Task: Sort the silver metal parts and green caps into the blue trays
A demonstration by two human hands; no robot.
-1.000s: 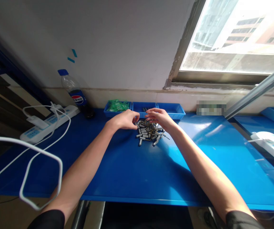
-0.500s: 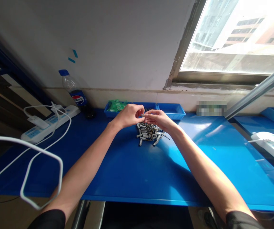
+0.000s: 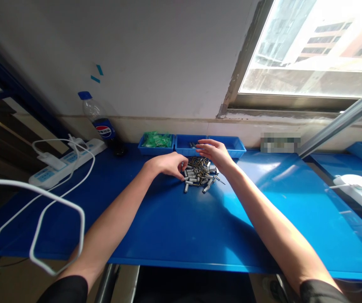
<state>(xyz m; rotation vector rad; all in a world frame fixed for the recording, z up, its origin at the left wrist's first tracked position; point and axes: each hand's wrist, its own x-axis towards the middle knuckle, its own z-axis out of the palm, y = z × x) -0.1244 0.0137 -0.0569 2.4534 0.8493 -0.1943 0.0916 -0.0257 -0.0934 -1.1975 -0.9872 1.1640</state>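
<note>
A loose pile of small grey metal cylinders and thin brass-coloured pins (image 3: 197,173) lies on the blue tabletop. At the pile's left edge is my left hand (image 3: 169,164), its thumb and fingers apart around the nearest cylinders, which it may be touching. My right hand (image 3: 216,153) is raised over the pile's far side, fingers stretched out towards the middle blue bin (image 3: 182,149). A few small grey pieces (image 3: 193,144) show in that bin close to the fingertips. I see nothing held in the right hand.
A blue bin of green plastic packets (image 3: 156,140) and another blue bin (image 3: 236,148) flank the middle one. To the left stand a cola bottle (image 3: 104,128) and a power strip (image 3: 48,174) with looping white cables (image 3: 81,227). A metal bar (image 3: 335,120) slants at right.
My hands were together above the pile, fingertips meeting at a small piece. They have parted: the left came down to the pile's left edge, the right spread its fingers near the middle bin.
</note>
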